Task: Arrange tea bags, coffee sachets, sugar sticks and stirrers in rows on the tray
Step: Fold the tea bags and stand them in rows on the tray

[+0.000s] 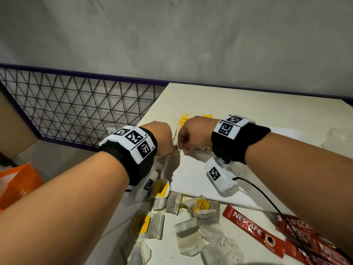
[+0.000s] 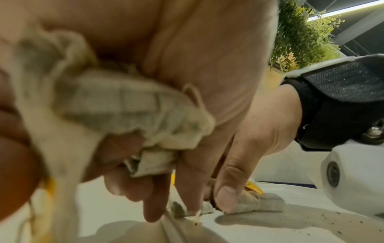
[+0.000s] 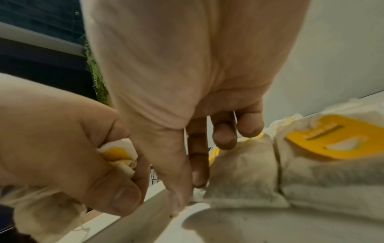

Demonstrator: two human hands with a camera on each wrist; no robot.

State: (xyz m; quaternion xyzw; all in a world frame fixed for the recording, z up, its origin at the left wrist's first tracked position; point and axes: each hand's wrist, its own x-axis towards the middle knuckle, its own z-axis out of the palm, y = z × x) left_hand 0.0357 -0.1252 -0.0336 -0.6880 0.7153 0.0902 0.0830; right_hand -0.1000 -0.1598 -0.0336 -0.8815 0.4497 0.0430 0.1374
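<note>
Tea bags (image 1: pixel 188 224) lie heaped on the white surface (image 1: pixel 248 111) beside red sachets (image 1: pixel 246 222); left hand (image 1: pixel 161 138) clutches several, right fingers (image 3: pixel 199 157) pinch one at the tray (image 1: pixel 193 180) edge. Wire grid (image 1: pixel 76 109) and grey wall (image 1: pixel 172 35) behind.

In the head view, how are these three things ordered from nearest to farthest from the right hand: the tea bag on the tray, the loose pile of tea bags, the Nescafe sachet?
1. The tea bag on the tray, directly under the right hand.
2. The loose pile of tea bags, off the white tray, toward the person.
3. The Nescafe sachet, near the person, right of the pile. Its upper end and the pile's top are almost equal.
</note>
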